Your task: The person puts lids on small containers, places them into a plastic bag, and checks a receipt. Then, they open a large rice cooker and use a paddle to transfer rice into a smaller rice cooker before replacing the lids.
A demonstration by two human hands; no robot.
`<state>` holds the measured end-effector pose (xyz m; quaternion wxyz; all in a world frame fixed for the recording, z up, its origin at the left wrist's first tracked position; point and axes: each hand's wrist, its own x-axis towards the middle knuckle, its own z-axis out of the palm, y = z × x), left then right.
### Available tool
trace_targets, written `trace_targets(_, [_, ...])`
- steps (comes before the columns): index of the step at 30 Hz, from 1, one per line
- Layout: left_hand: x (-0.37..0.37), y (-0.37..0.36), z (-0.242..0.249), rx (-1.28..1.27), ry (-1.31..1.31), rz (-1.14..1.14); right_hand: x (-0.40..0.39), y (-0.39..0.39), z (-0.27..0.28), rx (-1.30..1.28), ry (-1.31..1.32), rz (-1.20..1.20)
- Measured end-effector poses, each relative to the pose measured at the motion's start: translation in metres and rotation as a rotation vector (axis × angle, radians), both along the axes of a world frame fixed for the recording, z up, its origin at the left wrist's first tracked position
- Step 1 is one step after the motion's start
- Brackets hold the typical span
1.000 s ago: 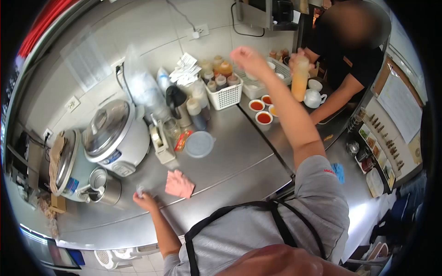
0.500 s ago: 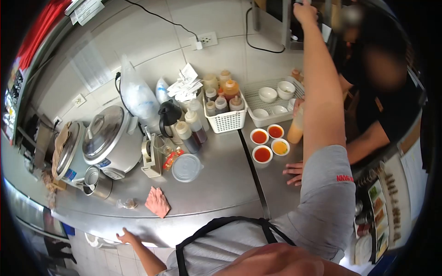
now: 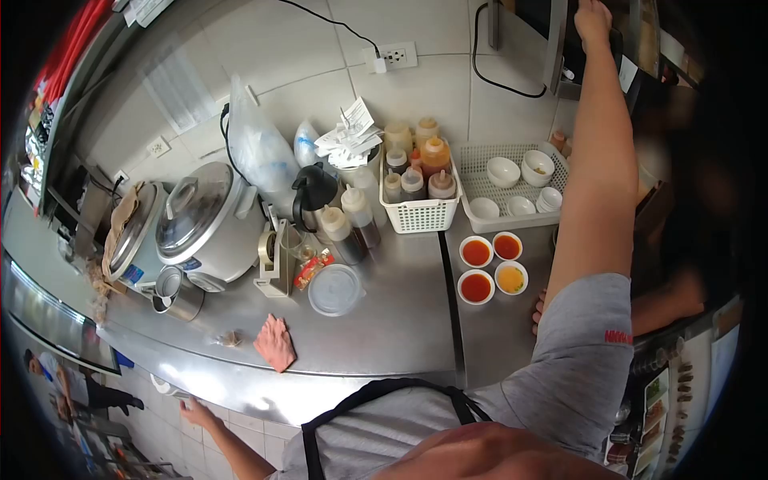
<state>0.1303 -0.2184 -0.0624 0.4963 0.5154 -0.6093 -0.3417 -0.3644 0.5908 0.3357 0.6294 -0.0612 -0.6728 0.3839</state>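
My right hand (image 3: 594, 24) is raised to the metal shelf frame (image 3: 555, 48) at the upper right. Its fingers are curled, and what they close on is cut off by the top edge. Low on the left, my left hand (image 3: 200, 414) hangs off the counter's front edge, with fingers apart and nothing in it. Below my right forearm stand small white bowls: a red sauce bowl (image 3: 478, 253), two more like it, and a bowl of yellow sauce (image 3: 511, 278) with green bits.
A white basket of squeeze bottles (image 3: 420, 214) and a draining tray with bowls (image 3: 472, 180) line the wall. Rice cookers (image 3: 200, 216), a pink cloth (image 3: 274, 344) and a round lidded tub (image 3: 335, 290) are left. A co-worker's hand (image 3: 538, 312) rests behind my arm.
My view has turned, so the counter things sit further right. My left hand has moved lower and left. The co-worker's orange squeeze bottle no longer shows, and the co-worker is further right.
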Motion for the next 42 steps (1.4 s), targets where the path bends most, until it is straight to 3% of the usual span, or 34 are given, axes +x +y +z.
trace_targets(1, [-0.01,-0.01,-0.015,-0.216,0.027,-0.066,-0.018,0.022,-0.004,-0.021,0.185,0.124])
trace_targets(3, [-0.038,0.023,0.011,-0.34,-0.137,-0.136,-0.017,0.033,-0.003,0.176,0.247,-0.167])
trace_targets(5, [-0.067,0.095,0.063,0.042,0.145,-0.341,0.03,0.027,0.0,0.458,0.269,-0.453])
trace_targets(7, [-0.091,0.124,0.074,0.052,0.256,-0.539,0.085,-0.009,-0.001,0.536,0.361,-0.556])
trace_targets(9, [-0.113,0.153,0.083,0.085,0.343,-0.841,0.153,-0.072,-0.005,0.621,0.269,-0.688])
trace_targets(12, [-0.135,0.227,0.124,0.106,0.358,-1.304,0.182,-0.111,-0.01,0.841,0.332,-0.528])
trace_targets(15, [-0.13,0.291,0.17,0.129,0.426,-1.88,0.212,-0.183,-0.022,0.881,0.317,-0.187])
trace_targets(17, [-0.114,0.323,0.206,0.25,0.408,-2.196,0.229,-0.22,-0.033,0.971,0.267,-0.092])
trace_targets(19, [-0.102,0.336,0.237,0.543,0.206,-2.398,0.244,-0.252,-0.049,1.046,0.265,0.0])
trace_targets(22, [-0.113,0.346,0.242,1.17,0.402,-2.358,0.266,-0.289,-0.072,1.148,0.335,0.129])
trace_targets(26, [-0.13,0.303,0.235,1.328,0.596,-2.258,0.278,-0.313,-0.094,1.262,0.394,0.233])
trace_targets(30, [-0.102,0.319,0.205,1.533,0.583,-2.234,0.284,-0.325,-0.104,1.308,0.316,0.285])
trace_targets(33, [-0.116,0.318,0.204,1.468,0.865,-2.031,0.293,-0.339,-0.123,1.379,0.262,0.402])
trace_targets(34, [-0.117,0.315,0.219,1.39,0.817,-1.769,0.296,-0.344,-0.13,1.412,0.243,0.448])
trace_targets(37, [-0.147,0.292,0.204,1.146,1.028,-1.653,0.309,-0.353,-0.146,1.511,0.241,0.501])
trace_targets(40, [-0.159,0.279,0.196,1.017,1.068,-1.393,0.311,-0.354,-0.154,1.606,0.137,0.813])
trace_targets(42, [-0.159,0.275,0.196,1.055,1.075,-1.372,0.309,-0.35,-0.145,1.441,0.023,1.045])
